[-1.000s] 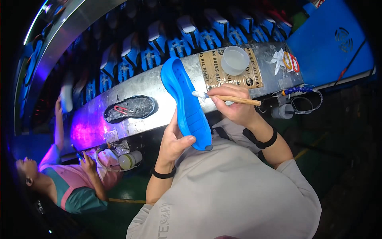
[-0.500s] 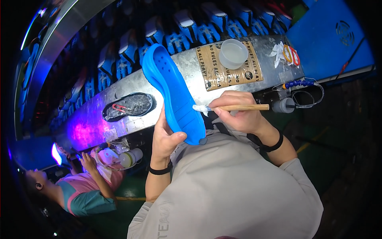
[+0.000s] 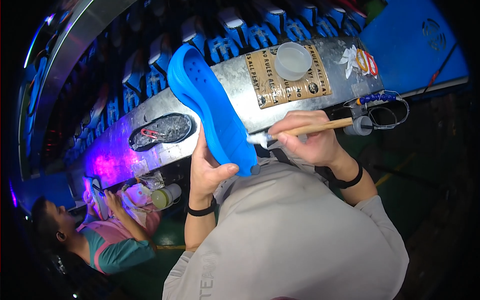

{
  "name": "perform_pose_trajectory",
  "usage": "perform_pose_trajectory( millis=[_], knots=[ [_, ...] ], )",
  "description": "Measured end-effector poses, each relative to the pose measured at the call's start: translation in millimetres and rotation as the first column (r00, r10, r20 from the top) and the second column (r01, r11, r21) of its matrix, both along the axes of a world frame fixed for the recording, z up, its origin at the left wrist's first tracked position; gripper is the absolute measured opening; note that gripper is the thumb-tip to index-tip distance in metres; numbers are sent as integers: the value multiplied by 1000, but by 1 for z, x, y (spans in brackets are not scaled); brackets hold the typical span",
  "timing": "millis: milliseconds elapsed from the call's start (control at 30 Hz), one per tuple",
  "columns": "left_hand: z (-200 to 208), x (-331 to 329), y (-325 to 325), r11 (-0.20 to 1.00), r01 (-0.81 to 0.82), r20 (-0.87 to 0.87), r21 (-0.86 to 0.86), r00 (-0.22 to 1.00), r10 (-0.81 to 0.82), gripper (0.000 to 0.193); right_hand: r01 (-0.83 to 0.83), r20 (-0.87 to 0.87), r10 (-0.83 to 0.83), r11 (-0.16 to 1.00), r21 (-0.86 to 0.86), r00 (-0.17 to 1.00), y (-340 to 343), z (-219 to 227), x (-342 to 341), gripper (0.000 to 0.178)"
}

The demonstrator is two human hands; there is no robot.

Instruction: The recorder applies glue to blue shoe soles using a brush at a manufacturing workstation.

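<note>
Left hand (image 3: 212,170) gripping blue shoe sole (image 3: 212,107), right hand (image 3: 307,140) pressing wooden-handled brush (image 3: 300,131) against its edge, metal bench (image 3: 235,85) behind

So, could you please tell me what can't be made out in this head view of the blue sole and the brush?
- Brush bristles: blurred, pressed against the blue sole, partly behind its edge.
- Sole's far face: turned away from the camera.
- Left hand fingers: hidden behind the sole; only the thumb shows.
- White cup contents: too pale to tell.
- Co-worker's hands: small, washed out by purple light.
</note>
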State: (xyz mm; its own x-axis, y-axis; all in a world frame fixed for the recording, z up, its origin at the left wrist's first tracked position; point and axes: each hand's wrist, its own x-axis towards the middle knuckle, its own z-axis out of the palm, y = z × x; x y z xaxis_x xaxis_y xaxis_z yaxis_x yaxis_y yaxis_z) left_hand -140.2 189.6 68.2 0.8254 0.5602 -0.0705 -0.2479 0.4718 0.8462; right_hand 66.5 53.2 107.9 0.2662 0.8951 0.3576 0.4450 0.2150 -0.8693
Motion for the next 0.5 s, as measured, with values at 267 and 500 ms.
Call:
perform_pose_trajectory(
  millis=[267, 500],
  knots=[
    [-2, -3, -1, 1000, -1, 47, 13, 999, 0, 113, 25, 126, -31, 998, 50, 992, 1, -6, -5, 10],
    [-11, -1, 8, 999, -35, 32, 28, 999, 34, 116, -36, 141, 35, 999, 11, 989, 0, -3, -9, 7]
  ],
)
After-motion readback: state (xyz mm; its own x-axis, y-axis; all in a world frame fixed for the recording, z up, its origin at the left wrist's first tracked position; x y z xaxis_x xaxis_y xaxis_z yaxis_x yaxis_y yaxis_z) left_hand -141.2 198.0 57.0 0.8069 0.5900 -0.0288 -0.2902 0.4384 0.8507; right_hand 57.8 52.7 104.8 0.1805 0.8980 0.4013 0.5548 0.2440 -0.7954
